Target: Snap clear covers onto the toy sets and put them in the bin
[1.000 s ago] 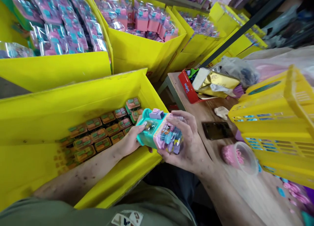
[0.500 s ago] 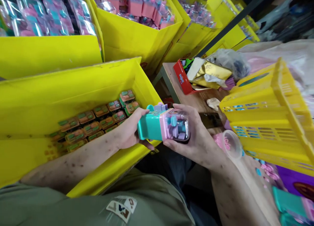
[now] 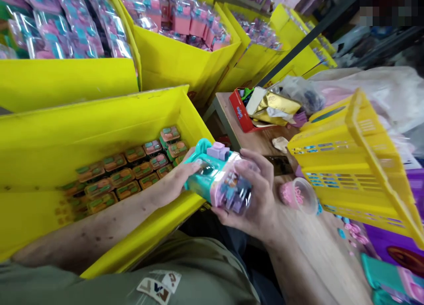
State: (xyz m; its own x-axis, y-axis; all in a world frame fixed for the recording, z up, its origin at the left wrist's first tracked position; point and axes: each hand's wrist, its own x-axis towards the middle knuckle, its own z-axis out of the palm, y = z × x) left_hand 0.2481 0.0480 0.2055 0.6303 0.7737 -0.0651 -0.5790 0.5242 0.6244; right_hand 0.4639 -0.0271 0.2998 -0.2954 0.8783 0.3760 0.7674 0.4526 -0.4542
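A teal and pink toy machine [image 3: 217,175] with a clear dome full of small pieces lies on its side between both my hands, above the edge of a yellow box [image 3: 99,119]. My left hand [image 3: 174,181] grips its teal end, fingers wrapped round it. My right hand [image 3: 256,194] cups the clear domed end from below and behind. Inside the yellow box, rows of the same toys [image 3: 132,172] stand packed, tops up.
More yellow boxes [image 3: 179,58] of packaged toys stand behind. On the wooden table [image 3: 308,239] at right are a yellow plastic basket [image 3: 354,163], a clear cup of pink parts [image 3: 294,194], a phone [image 3: 280,163] and a red box [image 3: 240,113] with gold packets.
The toy has turned in my hands, so its side with the picture now faces up, and my right fingers have shifted over the dome. The view has moved slightly.
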